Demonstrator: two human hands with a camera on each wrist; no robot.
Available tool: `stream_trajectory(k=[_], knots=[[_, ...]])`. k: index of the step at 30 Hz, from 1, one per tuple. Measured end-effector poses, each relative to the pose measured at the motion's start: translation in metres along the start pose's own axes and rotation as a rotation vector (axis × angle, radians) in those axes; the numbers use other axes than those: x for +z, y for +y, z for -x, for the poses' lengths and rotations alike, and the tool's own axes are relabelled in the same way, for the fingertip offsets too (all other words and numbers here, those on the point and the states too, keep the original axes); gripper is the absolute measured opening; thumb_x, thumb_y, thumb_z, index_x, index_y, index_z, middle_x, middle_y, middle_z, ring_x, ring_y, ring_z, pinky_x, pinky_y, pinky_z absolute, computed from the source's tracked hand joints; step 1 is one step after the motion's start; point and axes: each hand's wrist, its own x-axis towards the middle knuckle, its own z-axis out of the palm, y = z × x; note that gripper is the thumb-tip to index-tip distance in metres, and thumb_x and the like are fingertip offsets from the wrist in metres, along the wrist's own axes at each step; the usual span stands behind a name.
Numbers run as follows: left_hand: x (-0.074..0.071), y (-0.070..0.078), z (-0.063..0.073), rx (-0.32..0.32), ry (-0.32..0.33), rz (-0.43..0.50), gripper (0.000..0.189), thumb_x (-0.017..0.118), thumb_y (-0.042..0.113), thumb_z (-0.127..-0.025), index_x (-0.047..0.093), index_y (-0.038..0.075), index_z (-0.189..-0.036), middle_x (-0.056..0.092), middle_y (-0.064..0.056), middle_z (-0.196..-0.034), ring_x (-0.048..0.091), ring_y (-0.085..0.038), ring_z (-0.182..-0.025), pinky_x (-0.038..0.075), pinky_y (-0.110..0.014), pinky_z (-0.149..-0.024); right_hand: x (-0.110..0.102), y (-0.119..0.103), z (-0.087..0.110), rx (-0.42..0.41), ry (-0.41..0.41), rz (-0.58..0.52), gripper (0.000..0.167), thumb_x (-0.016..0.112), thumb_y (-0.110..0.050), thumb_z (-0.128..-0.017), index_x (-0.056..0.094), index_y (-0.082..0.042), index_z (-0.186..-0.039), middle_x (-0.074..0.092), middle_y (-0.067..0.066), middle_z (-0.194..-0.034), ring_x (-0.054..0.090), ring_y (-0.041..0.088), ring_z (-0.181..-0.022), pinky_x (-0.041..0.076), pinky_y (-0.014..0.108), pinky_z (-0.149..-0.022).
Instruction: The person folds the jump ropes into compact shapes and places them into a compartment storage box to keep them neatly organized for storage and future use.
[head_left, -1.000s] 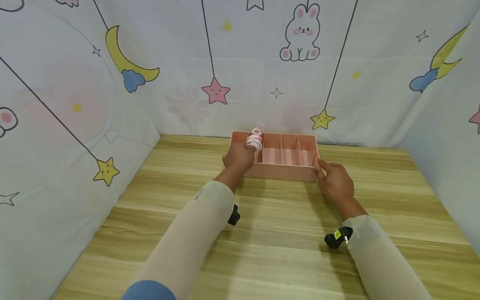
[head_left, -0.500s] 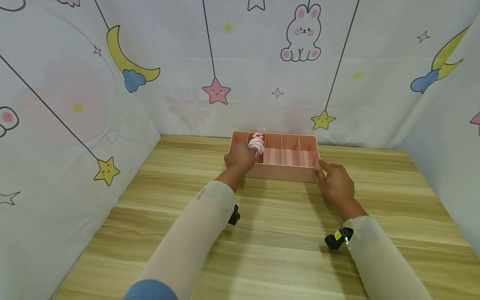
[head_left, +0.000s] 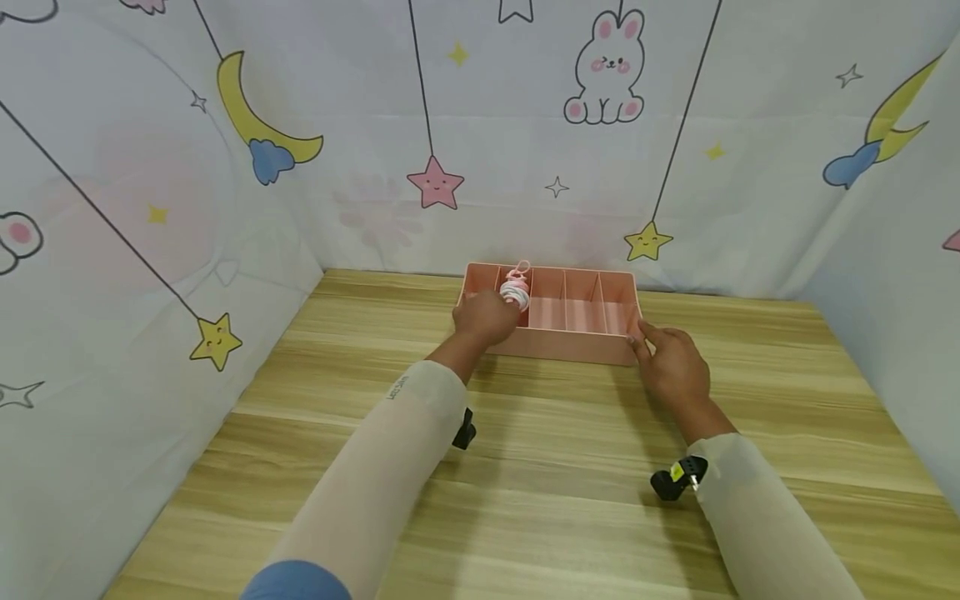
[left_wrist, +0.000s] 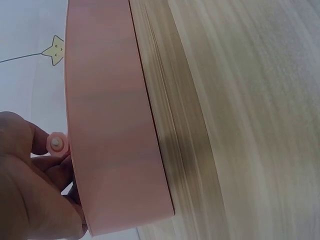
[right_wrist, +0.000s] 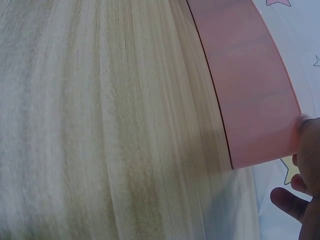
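A pink divided storage box (head_left: 558,343) stands at the back of the table, its compartments in a row. My left hand (head_left: 486,318) reaches over its left part and holds a bundle of wound white and pink cord (head_left: 515,292), which has a pink loop at its top. The bundle overlaps the second compartment from the left. Close by, in the left wrist view, a pink round end piece (left_wrist: 57,144) with a white centre shows between thumb and fingers. My right hand (head_left: 675,367) grips the box's front right corner, thumb at the rim in the right wrist view.
The wood-grain table (head_left: 555,483) runs under both arms. Behind the box hangs a white cloth (head_left: 510,225) printed with stars, moons and a rabbit, and cloth walls also rise at left and right. Small black cameras (head_left: 670,483) sit on the wrists.
My left hand has lowered the cord bundle a little, down and slightly right, deeper into the second compartment. The right hand stays at the box's corner.
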Motion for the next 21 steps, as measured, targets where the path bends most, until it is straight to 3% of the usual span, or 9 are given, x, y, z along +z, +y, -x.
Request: stream_trajectory(k=[5,11,21], knots=[[-0.0029,-0.0023,0.0015,0.039,-0.04,0.037,0.03,0.046,0.034,-0.102,0.064,0.014,-0.09,0.064,-0.003,-0.092,0.059,-0.024,-0.094,0.036,-0.055,-0.097,-0.0007,-0.0001,0.0003,0.003,-0.004,0.002,0.049,0.053,-0.037,-0.107,0.053,-0.011,-0.148,0.057,0.027,-0.138,0.05,0.043,-0.131,0.047,0.065,-0.09],[-0.0045,-0.0047,0.0026,0.091,-0.05,0.011,0.027,0.048,0.025,-0.103,0.067,0.014,-0.087,0.063,-0.003,-0.088,0.059,-0.022,-0.089,0.036,-0.056,-0.098,-0.001,-0.0003,0.0001,0.008,-0.012,0.007,0.049,0.052,-0.037,-0.107,0.052,-0.011,-0.149,0.057,0.026,-0.138,0.049,0.043,-0.132,0.046,0.064,-0.092],[0.0011,-0.0063,0.0032,0.107,0.017,-0.068,0.03,0.059,0.033,-0.102,0.072,0.015,-0.082,0.064,0.0,-0.081,0.059,-0.021,-0.083,0.04,-0.05,-0.096,0.0006,0.0003,0.0004,-0.011,-0.004,0.006,0.049,0.052,-0.037,-0.108,0.053,-0.01,-0.148,0.059,0.026,-0.136,0.049,0.042,-0.131,0.046,0.064,-0.093]])
